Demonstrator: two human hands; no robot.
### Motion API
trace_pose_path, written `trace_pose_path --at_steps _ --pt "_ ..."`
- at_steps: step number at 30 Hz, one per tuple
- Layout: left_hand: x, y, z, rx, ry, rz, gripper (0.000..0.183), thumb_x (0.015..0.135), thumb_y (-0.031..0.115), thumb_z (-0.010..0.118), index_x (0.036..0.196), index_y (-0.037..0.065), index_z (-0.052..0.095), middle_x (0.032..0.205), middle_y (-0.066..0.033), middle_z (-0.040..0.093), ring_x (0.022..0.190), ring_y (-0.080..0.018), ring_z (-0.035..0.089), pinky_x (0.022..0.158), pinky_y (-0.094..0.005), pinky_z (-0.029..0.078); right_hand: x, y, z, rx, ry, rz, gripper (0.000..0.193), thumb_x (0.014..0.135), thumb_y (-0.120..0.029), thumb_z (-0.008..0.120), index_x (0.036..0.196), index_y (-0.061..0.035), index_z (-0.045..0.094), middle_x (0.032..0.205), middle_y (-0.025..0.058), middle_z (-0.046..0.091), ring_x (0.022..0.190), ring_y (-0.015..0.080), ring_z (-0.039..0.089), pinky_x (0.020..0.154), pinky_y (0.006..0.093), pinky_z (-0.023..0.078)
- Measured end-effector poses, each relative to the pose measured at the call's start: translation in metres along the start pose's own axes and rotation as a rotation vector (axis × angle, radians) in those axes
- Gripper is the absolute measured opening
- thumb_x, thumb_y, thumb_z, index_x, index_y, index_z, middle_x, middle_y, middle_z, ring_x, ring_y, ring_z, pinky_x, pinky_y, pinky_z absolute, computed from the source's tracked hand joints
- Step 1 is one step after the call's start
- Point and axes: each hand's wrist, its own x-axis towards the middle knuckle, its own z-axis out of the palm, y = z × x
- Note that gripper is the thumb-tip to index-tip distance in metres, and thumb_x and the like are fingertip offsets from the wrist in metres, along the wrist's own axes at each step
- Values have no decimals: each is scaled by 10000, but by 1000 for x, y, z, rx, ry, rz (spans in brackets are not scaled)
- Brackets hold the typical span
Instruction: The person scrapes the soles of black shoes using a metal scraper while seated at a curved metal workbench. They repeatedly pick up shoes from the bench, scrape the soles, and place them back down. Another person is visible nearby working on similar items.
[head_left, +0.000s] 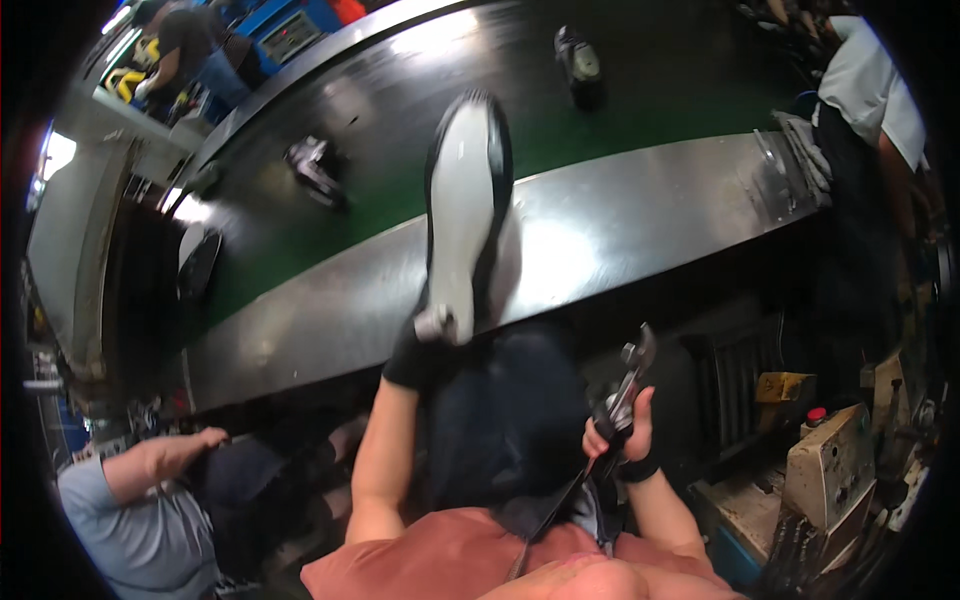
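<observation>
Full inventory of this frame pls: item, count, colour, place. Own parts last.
Held shoe: one, pale sole, black sides, sole up over the metal ledge
Metal ledge: one, silver, along the belt's near side
Belt: one, dark green to black, beyond the ledge
Other shoes: at least three, dark and light, blurred, on the belt
Hand tool: one, dark and metallic, right of the lap
Control box: one, beige, red button, lower right
Yellow box: one, right
Blue machine: one, upper left
Co-workers: at least three, lower left, upper left, right
Left grip: one, black covering, at shoe's end
Right grip: one, bare, black wristband, around tool
</observation>
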Motion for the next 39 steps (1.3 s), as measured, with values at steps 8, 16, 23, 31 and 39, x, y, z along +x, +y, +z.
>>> trace_pose_path --at_steps 8,16,23,31,39 --pt "-234 -51 104 -196 148 -381 678 757 106 781 1327 -24 440 1163 -108 603 959 -199 608 827 -307 515 -2 -8 30 -478 -46 -15 845 798 -827 298 734 -15 526 628 106 537 562 233 550 562 347 466" --pt "-242 8 43 725 -46 82 1055 619 283 847 1467 46 267 1334 -174 506 1231 -330 492 1016 -441 394 -54 4 29 -1093 24 -99 653 918 -610 470 810 21 598 715 87 615 635 182 596 601 301 472" --pt "-206 77 11 1261 -517 -216 953 594 203 784 1446 203 356 1284 -196 522 1097 -412 537 953 -482 448 -73 23 -4 -1134 128 -96 572 928 -548 523 879 16 603 717 63 628 658 154 617 599 285 479" --pt "-222 39 -2 541 205 57 688 634 107 804 1261 56 525 1227 -115 569 1163 -233 537 1003 -336 419 -69 69 9 -1240 88 69 586 932 -574 489 761 -20 576 699 47 612 617 136 578 580 274 451" --pt "-132 -14 11 -96 -98 514 410 858 294 505 1111 -8 621 1177 -123 613 1204 -257 505 1052 -378 368 -44 48 73 -1364 -207 221 366 1010 -342 461 992 -10 613 791 4 579 738 94 523 648 273 434"
